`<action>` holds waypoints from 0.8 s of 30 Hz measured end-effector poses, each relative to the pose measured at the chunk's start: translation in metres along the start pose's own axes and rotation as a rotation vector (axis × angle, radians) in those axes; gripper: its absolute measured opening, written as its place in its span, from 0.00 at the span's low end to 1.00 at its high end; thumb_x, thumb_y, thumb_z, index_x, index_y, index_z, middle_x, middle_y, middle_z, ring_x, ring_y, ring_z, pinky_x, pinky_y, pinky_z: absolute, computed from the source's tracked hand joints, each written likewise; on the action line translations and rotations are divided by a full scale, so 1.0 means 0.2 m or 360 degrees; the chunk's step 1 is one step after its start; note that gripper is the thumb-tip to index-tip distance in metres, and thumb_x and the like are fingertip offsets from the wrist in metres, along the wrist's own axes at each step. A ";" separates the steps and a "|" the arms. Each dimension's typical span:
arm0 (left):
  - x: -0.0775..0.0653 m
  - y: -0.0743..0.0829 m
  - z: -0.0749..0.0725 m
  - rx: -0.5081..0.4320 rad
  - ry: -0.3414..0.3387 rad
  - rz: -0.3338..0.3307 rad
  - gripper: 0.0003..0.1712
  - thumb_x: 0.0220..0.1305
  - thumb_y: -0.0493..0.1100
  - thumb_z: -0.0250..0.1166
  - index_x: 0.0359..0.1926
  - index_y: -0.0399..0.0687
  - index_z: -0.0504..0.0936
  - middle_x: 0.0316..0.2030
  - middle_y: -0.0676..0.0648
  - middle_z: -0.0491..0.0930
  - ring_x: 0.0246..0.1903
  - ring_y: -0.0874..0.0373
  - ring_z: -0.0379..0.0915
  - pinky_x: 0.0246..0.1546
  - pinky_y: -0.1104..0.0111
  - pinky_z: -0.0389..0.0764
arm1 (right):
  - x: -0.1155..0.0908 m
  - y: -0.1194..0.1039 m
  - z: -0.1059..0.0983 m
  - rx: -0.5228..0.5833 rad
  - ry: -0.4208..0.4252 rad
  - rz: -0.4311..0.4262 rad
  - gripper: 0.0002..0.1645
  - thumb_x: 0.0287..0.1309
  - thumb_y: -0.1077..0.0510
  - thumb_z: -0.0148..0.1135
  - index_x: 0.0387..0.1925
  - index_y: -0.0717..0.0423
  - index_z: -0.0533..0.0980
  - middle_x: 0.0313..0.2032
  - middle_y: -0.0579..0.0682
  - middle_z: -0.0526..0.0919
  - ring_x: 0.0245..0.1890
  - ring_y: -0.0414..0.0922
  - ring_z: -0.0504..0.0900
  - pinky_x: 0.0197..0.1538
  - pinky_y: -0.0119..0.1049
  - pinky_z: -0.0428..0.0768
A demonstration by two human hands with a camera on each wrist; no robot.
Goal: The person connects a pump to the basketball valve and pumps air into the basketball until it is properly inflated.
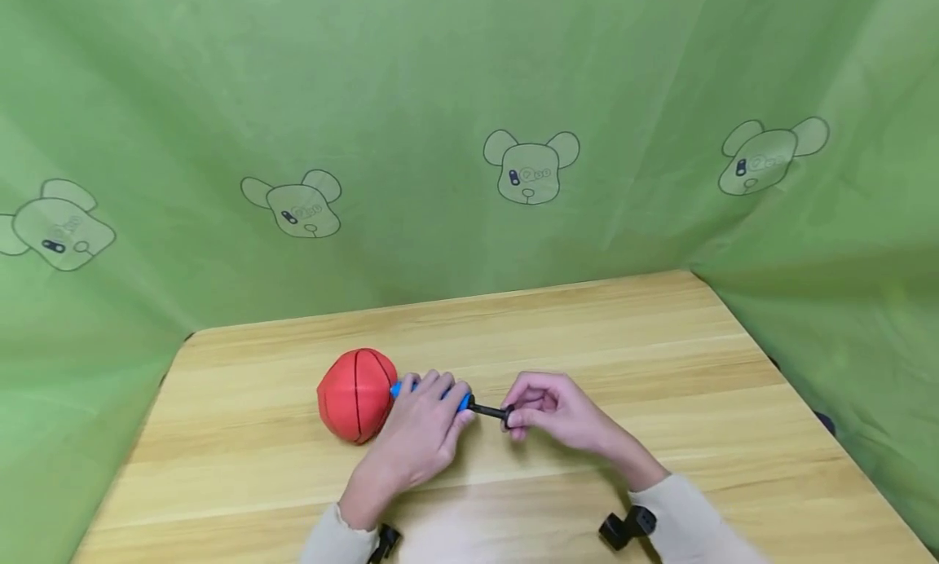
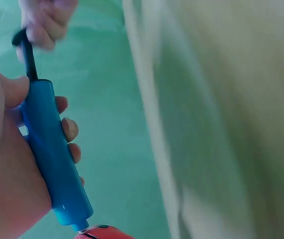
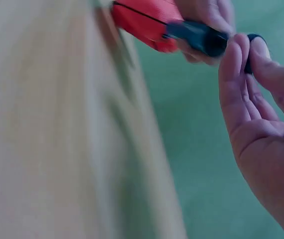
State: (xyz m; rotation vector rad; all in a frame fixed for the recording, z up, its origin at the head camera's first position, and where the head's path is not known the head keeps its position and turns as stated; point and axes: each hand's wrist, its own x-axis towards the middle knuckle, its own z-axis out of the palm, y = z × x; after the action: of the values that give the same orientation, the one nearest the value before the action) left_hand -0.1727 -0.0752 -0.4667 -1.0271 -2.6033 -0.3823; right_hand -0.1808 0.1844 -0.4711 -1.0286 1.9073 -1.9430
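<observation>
Blue pump [image 2: 57, 149] is being gripped by left fingers [image 2: 70, 128], axis running from ball [image 1: 352, 397] to handle [image 2: 18, 37], pinched by right fingers [image 3: 230, 89].

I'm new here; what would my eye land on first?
Probably the red ball, on the left half of the table. Next, the blue pump, its tip at the ball: the left hand grips it, the right hand pinches its black handle. Behind hangs a green curtain with cartoon heads.
</observation>
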 end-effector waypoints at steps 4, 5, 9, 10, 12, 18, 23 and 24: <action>0.00 0.02 0.04 -0.0012 0.0029 0.0040 0.18 0.81 0.58 0.43 0.43 0.54 0.74 0.35 0.54 0.70 0.38 0.56 0.67 0.47 0.57 0.66 | 0.03 0.05 0.05 -0.0023 0.0032 0.0028 0.07 0.63 0.72 0.64 0.43 0.69 0.77 0.33 0.63 0.85 0.29 0.48 0.87 0.36 0.43 0.86; 0.00 0.02 0.04 -0.0024 0.0030 0.0048 0.18 0.81 0.58 0.43 0.43 0.55 0.74 0.35 0.55 0.70 0.38 0.56 0.67 0.47 0.57 0.66 | 0.03 0.05 0.05 -0.0030 0.0036 0.0041 0.07 0.64 0.71 0.64 0.43 0.68 0.77 0.32 0.62 0.85 0.29 0.48 0.87 0.36 0.43 0.86; -0.01 -0.02 0.01 -0.0082 0.0031 0.0058 0.17 0.81 0.58 0.45 0.45 0.55 0.74 0.35 0.56 0.68 0.38 0.58 0.66 0.48 0.58 0.67 | 0.02 0.00 0.03 -0.0059 -0.0002 0.0084 0.06 0.65 0.69 0.65 0.43 0.65 0.78 0.33 0.60 0.86 0.30 0.49 0.87 0.36 0.44 0.86; -0.01 -0.03 0.00 -0.0088 0.0039 0.0050 0.16 0.80 0.57 0.46 0.45 0.54 0.74 0.35 0.55 0.68 0.38 0.58 0.65 0.48 0.58 0.67 | 0.01 -0.02 0.01 -0.0060 -0.0018 0.0085 0.06 0.65 0.69 0.64 0.43 0.65 0.78 0.34 0.60 0.86 0.30 0.49 0.87 0.36 0.44 0.86; -0.02 -0.06 -0.02 -0.0089 0.0081 0.0022 0.14 0.79 0.55 0.49 0.45 0.53 0.75 0.35 0.55 0.69 0.38 0.57 0.66 0.48 0.57 0.67 | -0.01 -0.06 -0.03 -0.0050 -0.0053 0.0059 0.06 0.64 0.71 0.64 0.43 0.65 0.78 0.34 0.60 0.86 0.29 0.50 0.87 0.36 0.43 0.86; -0.02 -0.05 -0.06 -0.0036 0.0116 -0.0015 0.12 0.78 0.51 0.51 0.47 0.52 0.77 0.38 0.53 0.73 0.39 0.55 0.68 0.47 0.56 0.68 | -0.05 -0.11 -0.10 0.0041 -0.0105 -0.0025 0.07 0.63 0.75 0.61 0.42 0.68 0.76 0.34 0.64 0.86 0.29 0.47 0.87 0.35 0.42 0.86; 0.00 0.05 -0.01 0.0001 0.0027 0.0012 0.16 0.81 0.54 0.46 0.46 0.52 0.75 0.37 0.53 0.73 0.39 0.54 0.69 0.47 0.56 0.68 | -0.01 -0.01 -0.02 0.0034 -0.0061 -0.0014 0.07 0.63 0.74 0.62 0.42 0.71 0.76 0.33 0.66 0.85 0.29 0.46 0.87 0.34 0.45 0.86; 0.00 0.06 0.01 0.0000 0.0010 0.0024 0.16 0.81 0.55 0.45 0.45 0.52 0.74 0.37 0.53 0.72 0.39 0.55 0.69 0.46 0.56 0.68 | -0.01 0.01 0.00 0.0037 -0.0042 0.0009 0.07 0.63 0.74 0.63 0.42 0.71 0.76 0.33 0.66 0.85 0.28 0.45 0.87 0.34 0.44 0.86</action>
State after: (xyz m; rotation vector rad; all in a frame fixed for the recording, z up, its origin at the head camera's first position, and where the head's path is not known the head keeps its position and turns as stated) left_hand -0.1642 -0.0668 -0.4670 -1.0434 -2.5883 -0.3811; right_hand -0.1806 0.1857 -0.4729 -1.0358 1.8670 -1.9343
